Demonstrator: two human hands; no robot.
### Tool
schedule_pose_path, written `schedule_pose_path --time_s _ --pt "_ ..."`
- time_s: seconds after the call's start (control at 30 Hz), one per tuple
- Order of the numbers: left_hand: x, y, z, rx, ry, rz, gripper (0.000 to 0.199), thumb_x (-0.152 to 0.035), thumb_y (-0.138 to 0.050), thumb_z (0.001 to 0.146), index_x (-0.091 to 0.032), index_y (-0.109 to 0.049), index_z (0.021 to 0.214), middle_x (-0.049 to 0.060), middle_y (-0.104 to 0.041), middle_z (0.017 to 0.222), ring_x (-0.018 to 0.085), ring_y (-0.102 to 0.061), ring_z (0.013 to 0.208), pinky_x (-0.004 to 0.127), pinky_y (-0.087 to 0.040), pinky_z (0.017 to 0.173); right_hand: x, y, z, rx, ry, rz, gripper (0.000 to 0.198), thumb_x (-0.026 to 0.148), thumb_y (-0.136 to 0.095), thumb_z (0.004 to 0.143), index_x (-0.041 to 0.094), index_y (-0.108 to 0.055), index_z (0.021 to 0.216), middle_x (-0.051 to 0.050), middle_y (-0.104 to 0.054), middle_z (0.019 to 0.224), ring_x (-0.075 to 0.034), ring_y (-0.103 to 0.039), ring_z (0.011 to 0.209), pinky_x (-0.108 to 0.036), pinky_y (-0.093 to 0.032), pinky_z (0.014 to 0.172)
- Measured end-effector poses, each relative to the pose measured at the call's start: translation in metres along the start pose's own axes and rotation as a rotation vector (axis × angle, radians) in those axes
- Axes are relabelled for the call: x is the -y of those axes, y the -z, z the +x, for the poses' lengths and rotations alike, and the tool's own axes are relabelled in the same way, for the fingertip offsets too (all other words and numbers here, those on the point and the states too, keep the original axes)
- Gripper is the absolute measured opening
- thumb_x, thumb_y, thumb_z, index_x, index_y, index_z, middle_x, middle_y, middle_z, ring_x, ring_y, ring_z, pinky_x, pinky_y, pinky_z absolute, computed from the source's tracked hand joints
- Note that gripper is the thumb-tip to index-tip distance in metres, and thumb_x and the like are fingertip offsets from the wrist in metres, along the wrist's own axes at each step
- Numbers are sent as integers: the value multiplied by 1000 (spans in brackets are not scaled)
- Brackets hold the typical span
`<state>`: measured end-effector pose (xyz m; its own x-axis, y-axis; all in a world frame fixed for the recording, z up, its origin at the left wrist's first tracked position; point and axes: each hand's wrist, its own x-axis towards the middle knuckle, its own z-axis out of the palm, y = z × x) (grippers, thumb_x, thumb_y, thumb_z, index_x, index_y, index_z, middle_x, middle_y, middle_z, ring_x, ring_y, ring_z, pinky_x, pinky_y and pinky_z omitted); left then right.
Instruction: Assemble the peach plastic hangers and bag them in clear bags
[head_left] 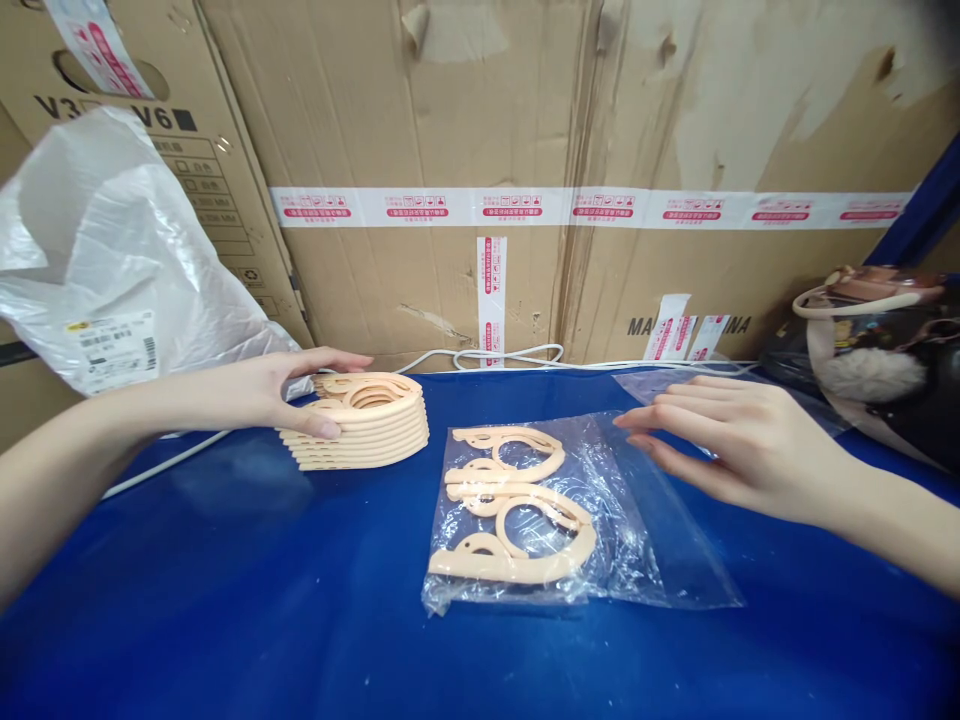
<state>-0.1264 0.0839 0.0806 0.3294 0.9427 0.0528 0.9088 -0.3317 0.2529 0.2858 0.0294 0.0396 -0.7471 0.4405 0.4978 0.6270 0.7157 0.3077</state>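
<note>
On the left, a neat stack of peach plastic folding hangers [375,425] sits on the blue table. My left hand [300,385] is around its near-left end, thumb against the upper front edge and index finger stretched along the back; the other fingers are mostly hidden. In the middle lies a clear plastic bag [630,540] with folded peach hangers [525,565] inside, in two looped shapes one above the other. My right hand [705,430] hovers by the bag's upper right side, fingers stretched and holding nothing. Another clear plastic sheet or bag [637,385] lies partly beneath it.
Large cardboard boxes [420,290] wall off the back of the blue table [337,620]. A white plastic mailer [150,260] stands at the left. A white cable [517,352] runs along the back edge. A dark bag with a pompom [874,375] is at the right.
</note>
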Motion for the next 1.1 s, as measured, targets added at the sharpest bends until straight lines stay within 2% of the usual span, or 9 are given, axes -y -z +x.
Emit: schedule_pose_path --time_s 0.17,0.3,0.4,0.5,0.6,0.7,0.8,1.0,1.1 --pt "-8 3 -8 -25 -50 -13 57 -34 -61 84 -19 -42 136 2 -53 137 24 -52 120 44 -38 101 3 0 2 -101 41 -62 11 20 -51 92 19 -61 97 -1 -69 77 -17 -63 67 -31 -48 66" --pt "-11 8 -7 -12 -71 -20 56 -32 -58 85 -18 -40 136 3 -53 135 25 -52 119 49 -39 99 6 0 1 -122 41 -76 9 19 -52 91 18 -60 95 -2 -69 76 -17 -64 67 -32 -48 67" --pt "-26 5 -9 -45 -122 -73 54 -32 -56 85 -20 -40 135 1 -54 132 24 -54 115 53 -40 98 11 1 1 -137 9 -44 9 19 -51 91 19 -60 94 -2 -68 75 -18 -64 66 -33 -48 65" --pt "-54 -12 -17 -167 -262 -185 58 -39 -64 81 -23 -42 132 1 -52 132 25 -51 119 47 -41 100 21 2 2 -134 -98 106 11 20 -50 92 19 -58 99 -4 -68 85 -18 -65 75 -31 -51 67" --pt "-86 -40 -27 -297 -394 -315 67 -47 -75 71 -26 -47 127 3 -55 128 25 -55 114 35 -48 94 36 3 4 -138 -137 195 24 32 -56 90 19 -54 110 -12 -61 115 -23 -61 103 -35 -52 81" --pt "-108 -66 -37 -364 -519 -264 64 -39 -74 76 -29 -41 130 3 -52 129 23 -51 118 35 -44 100 50 3 4 -137 -124 247 43 46 -64 83 20 -48 113 -16 -52 131 -28 -53 119 -39 -51 89" --pt "-120 -82 -44 -352 -606 -209 64 -34 -72 77 -28 -38 131 5 -52 130 24 -49 118 38 -41 101 59 4 4 -99 -167 344 43 45 -64 84 22 -44 114 -15 -52 131 -26 -53 120 -37 -53 88" --pt "-131 -96 -50 -286 -595 -268 66 -34 -74 76 -27 -38 130 6 -50 131 25 -48 120 38 -43 100 67 10 8 -7 -127 375 60 50 -70 77 23 -40 122 -13 -55 131 -26 -54 119 -37 -53 90" --pt "-131 -100 -48 -286 -614 -262 64 -33 -72 78 -27 -36 131 7 -49 132 25 -47 121 38 -43 100 72 10 10 32 -128 353 57 45 -68 80 23 -40 125 -12 -54 133 -25 -54 120 -37 -52 91"
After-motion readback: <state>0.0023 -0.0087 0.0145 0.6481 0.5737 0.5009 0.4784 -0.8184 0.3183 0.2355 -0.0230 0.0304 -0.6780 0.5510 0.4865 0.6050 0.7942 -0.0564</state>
